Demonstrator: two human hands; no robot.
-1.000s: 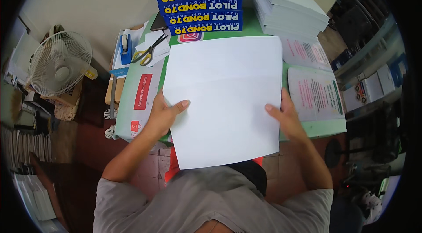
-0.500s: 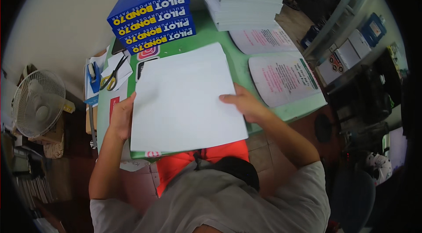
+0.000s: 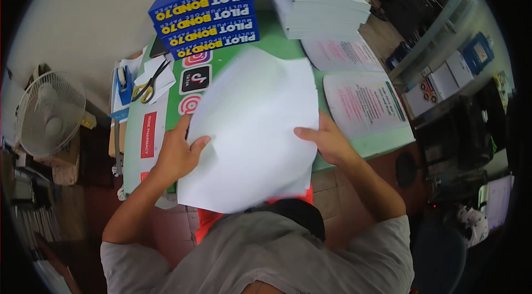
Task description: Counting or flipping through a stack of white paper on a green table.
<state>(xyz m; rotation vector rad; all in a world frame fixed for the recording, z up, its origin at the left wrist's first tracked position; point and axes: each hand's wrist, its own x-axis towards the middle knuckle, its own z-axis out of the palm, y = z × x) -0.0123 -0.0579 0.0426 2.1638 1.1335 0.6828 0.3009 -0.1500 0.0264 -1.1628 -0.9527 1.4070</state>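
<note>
White sheets: I see the large blank paper sheets at the centre of the frame, bowed and partly blurred, overlapping the near edge of the green table.
Left hand: left of centre, the left hand is closed on the sheets' left edge, thumb on top, fingers mostly hidden from me.
Right hand: right of centre, the right hand pinches the opposite edge, thumb likewise on top.
Paper stock: blue paper reams pile up at upper left of centre; a white paper stack stands to their right.
Scissors: upper left, yellow-and-black scissors lie open beside a blue tape dispenser.
</note>
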